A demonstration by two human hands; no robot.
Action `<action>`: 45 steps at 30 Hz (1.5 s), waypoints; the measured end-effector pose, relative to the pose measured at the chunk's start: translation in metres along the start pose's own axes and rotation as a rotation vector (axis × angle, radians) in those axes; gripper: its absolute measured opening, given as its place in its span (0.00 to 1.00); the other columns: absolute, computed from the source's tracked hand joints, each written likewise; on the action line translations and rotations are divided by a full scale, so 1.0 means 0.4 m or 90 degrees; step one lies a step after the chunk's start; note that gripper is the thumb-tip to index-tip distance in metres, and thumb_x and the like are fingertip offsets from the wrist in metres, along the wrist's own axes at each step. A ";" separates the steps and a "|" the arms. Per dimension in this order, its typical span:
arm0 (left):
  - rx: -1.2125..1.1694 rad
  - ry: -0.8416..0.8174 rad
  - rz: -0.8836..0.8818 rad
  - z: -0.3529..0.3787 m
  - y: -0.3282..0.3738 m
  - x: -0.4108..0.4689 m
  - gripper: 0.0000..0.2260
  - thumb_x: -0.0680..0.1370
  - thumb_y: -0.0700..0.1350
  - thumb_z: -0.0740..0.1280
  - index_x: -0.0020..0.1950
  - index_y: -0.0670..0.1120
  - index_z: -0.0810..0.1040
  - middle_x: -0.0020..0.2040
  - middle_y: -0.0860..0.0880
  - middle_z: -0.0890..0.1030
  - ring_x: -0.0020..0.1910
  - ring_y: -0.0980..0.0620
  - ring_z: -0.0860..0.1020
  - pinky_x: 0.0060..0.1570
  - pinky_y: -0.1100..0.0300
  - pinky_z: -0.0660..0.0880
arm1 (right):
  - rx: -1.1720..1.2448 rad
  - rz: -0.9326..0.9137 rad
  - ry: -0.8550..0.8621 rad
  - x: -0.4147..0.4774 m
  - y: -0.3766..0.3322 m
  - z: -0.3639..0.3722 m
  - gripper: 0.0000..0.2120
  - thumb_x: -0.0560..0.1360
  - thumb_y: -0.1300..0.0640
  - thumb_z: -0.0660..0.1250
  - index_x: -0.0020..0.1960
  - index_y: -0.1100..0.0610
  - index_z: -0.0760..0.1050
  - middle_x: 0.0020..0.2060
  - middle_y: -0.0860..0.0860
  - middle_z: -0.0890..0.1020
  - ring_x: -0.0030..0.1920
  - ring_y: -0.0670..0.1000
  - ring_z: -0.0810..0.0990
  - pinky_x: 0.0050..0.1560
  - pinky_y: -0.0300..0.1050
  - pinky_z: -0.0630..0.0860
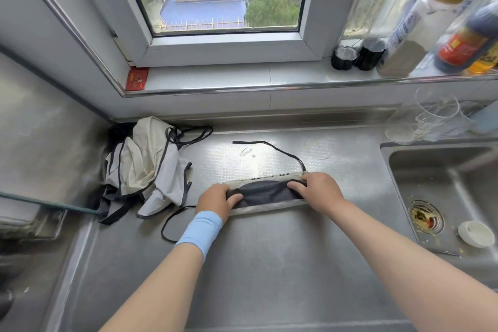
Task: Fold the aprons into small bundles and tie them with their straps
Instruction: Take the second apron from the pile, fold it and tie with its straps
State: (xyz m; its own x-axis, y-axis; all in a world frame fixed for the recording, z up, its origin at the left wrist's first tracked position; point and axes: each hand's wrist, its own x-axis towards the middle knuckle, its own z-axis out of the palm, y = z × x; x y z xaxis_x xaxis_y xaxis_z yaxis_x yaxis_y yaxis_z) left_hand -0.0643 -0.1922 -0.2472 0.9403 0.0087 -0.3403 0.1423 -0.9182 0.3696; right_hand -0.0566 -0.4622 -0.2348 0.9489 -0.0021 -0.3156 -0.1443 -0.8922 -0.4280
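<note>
A folded apron, a narrow grey strip with a dark panel on top, lies across the steel counter. My left hand grips its left end with curled fingers. My right hand grips its right end the same way. One black strap trails from the right end toward the back of the counter. Another black strap loops out from the left end beside my left wrist, which wears a light blue band. A heap of crumpled aprons, cream and grey with black trim, lies at the back left.
A steel sink with a strainer and a small white cap sits to the right. Clear glassware stands behind it. Bottles line the windowsill. A glass panel edge juts in at the left.
</note>
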 end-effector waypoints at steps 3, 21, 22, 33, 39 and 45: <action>-0.032 0.034 -0.049 0.010 0.021 0.017 0.16 0.77 0.57 0.65 0.45 0.44 0.73 0.48 0.46 0.75 0.44 0.45 0.75 0.43 0.57 0.69 | -0.039 0.014 0.032 0.023 -0.011 0.016 0.20 0.79 0.39 0.61 0.35 0.51 0.73 0.36 0.49 0.79 0.43 0.56 0.79 0.39 0.46 0.68; 0.178 0.037 0.175 0.028 0.019 -0.005 0.11 0.73 0.51 0.70 0.53 0.50 0.76 0.56 0.52 0.70 0.57 0.48 0.69 0.56 0.55 0.69 | -0.292 -0.240 0.072 -0.008 0.009 0.060 0.15 0.68 0.55 0.67 0.54 0.51 0.75 0.54 0.51 0.72 0.53 0.56 0.72 0.53 0.50 0.68; 0.204 0.069 0.236 0.038 0.032 -0.013 0.13 0.71 0.46 0.72 0.54 0.51 0.75 0.57 0.52 0.71 0.55 0.47 0.71 0.54 0.55 0.70 | -0.305 -0.293 0.065 -0.015 0.000 0.068 0.20 0.64 0.60 0.68 0.55 0.52 0.75 0.54 0.53 0.73 0.52 0.57 0.73 0.51 0.51 0.70; 0.078 0.089 0.294 0.078 0.009 -0.110 0.11 0.70 0.47 0.75 0.48 0.51 0.75 0.44 0.51 0.75 0.41 0.49 0.75 0.32 0.56 0.74 | -0.168 -0.387 0.073 -0.087 0.012 0.102 0.12 0.64 0.65 0.75 0.41 0.54 0.75 0.38 0.51 0.74 0.36 0.56 0.75 0.32 0.46 0.69; 0.110 0.065 0.378 0.110 -0.050 -0.176 0.12 0.67 0.44 0.76 0.43 0.53 0.75 0.39 0.54 0.75 0.36 0.50 0.75 0.24 0.61 0.70 | -0.283 -0.431 0.040 -0.166 0.034 0.122 0.15 0.59 0.61 0.78 0.35 0.50 0.74 0.33 0.46 0.74 0.32 0.50 0.75 0.27 0.41 0.63; 0.061 0.061 0.360 0.104 -0.079 -0.204 0.05 0.72 0.45 0.74 0.47 0.52 0.84 0.40 0.52 0.76 0.39 0.50 0.76 0.32 0.64 0.72 | -0.240 -0.357 0.006 -0.191 0.051 0.119 0.11 0.77 0.46 0.66 0.42 0.51 0.81 0.40 0.47 0.78 0.41 0.51 0.80 0.35 0.43 0.72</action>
State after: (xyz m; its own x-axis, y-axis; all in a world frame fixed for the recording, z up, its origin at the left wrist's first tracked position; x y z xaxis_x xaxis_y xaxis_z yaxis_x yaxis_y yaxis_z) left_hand -0.1585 -0.1804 -0.2672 0.8865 -0.4616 -0.0315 -0.4145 -0.8227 0.3890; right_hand -0.1456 -0.4587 -0.2597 0.8540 0.5054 -0.1236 0.4775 -0.8556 -0.1997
